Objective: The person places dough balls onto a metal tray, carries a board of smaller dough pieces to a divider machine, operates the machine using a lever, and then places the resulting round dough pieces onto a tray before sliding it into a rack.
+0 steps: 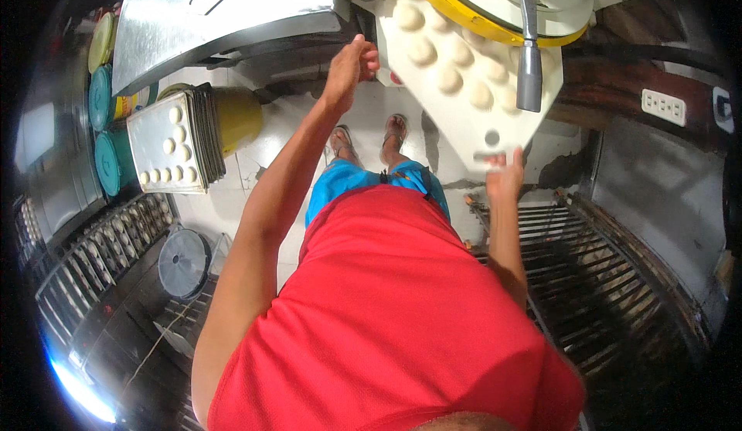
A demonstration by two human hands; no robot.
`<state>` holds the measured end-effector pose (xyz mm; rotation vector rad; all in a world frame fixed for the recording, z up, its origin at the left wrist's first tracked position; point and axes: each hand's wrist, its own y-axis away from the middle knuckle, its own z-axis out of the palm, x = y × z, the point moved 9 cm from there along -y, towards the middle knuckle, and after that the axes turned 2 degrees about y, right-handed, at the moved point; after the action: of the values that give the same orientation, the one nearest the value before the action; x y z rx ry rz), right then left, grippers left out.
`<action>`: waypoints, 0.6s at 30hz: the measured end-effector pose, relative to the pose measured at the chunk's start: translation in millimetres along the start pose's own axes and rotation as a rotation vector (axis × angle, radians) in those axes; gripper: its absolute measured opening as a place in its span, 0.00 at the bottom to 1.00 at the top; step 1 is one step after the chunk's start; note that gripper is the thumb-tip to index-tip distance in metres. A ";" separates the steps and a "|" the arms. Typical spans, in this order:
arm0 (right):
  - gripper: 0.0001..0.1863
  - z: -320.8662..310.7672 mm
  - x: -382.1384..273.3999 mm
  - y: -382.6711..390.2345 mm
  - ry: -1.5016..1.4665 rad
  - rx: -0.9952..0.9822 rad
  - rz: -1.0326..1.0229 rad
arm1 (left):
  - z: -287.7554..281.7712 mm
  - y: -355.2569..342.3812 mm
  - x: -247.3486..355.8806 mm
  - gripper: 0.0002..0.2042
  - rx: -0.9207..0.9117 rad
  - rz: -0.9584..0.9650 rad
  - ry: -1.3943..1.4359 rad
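Note:
A white board point(533, 133) with a slotted grip and a round hole at its near end juts out from under a yellow-rimmed machine head. Rounded dough balls point(449, 81) lie spread over it, the farthest ones partly hidden by the machine. My right hand point(504, 173) holds the near end, its fingers through the slot. To the left of the board, my left hand point(353, 66) hangs in the air with fingers loosely bent and apart, nothing visible in it. A grey lever handle point(529, 75) hangs down over the board's right side.
At the far left is a steel table point(255, 25) with a few dough pieces. Below it, a stack of trays point(166, 133) carries dough balls beside a yellow bin point(238, 118). Slatted racks point(610, 276) flank me; the left one holds filled trays point(116, 245). A power outlet point(663, 107) is at right.

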<state>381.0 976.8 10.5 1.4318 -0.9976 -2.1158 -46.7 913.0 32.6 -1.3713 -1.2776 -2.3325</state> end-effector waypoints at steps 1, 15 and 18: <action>0.22 -20.3 0.3 16.7 0.023 -0.020 0.024 | 6.1 -1.4 -13.2 0.27 -0.005 -0.090 0.091; 0.27 -134.0 -8.4 104.9 0.355 0.522 -0.327 | -66.0 119.1 -90.0 0.32 -0.005 -0.268 0.613; 0.27 -80.6 25.4 112.7 0.276 0.460 -0.354 | -130.6 135.6 -71.0 0.31 -0.037 -0.155 0.708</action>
<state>437.4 857.6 60.1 2.1993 -1.2442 -1.9037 -22.2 713.3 29.4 -0.3658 -1.1289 -2.5810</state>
